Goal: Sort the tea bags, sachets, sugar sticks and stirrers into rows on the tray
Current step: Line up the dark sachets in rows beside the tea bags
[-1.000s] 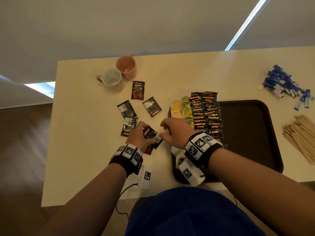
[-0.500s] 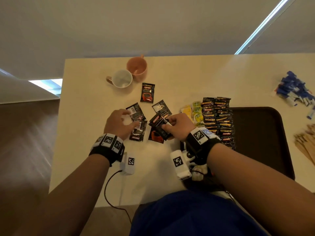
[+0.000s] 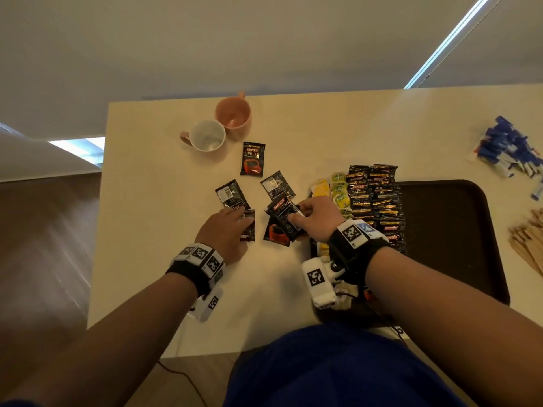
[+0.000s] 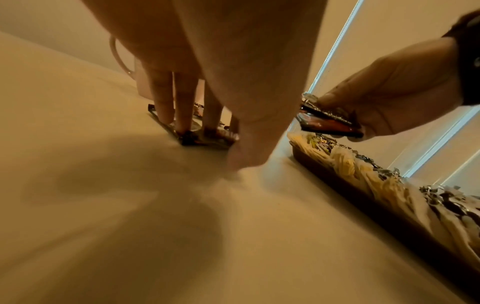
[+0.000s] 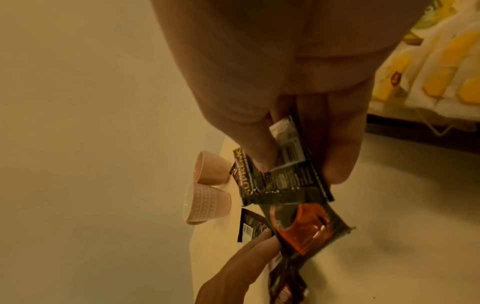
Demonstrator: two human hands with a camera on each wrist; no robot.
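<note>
My right hand [image 3: 297, 215] pinches a couple of black coffee sachets [image 3: 281, 223] between thumb and fingers, just left of the dark brown tray [image 3: 446, 230]. The right wrist view shows that pinch on the sachets [image 5: 288, 176]. My left hand [image 3: 239, 218] lies with straight fingers [image 4: 182, 111] pressed on a sachet [image 3: 249, 230] flat on the table. Three more sachets [image 3: 252, 158] [image 3: 277, 185] [image 3: 232, 195] lie loose beyond it. On the tray's left part stand rows of black sachets [image 3: 373, 201] and yellow tea bags [image 3: 333, 190].
Two pink mugs [image 3: 233, 116] [image 3: 207, 135] stand at the table's far left. Blue sugar sticks [image 3: 511, 148] lie in a heap at the far right, with wooden stirrers [image 3: 529, 245] nearer. The tray's right half [image 3: 458, 259] is bare. The table's left edge is close to my left hand.
The sachets passed from my left hand into my right. My left hand moved left and came down on a sachet lying on the table.
</note>
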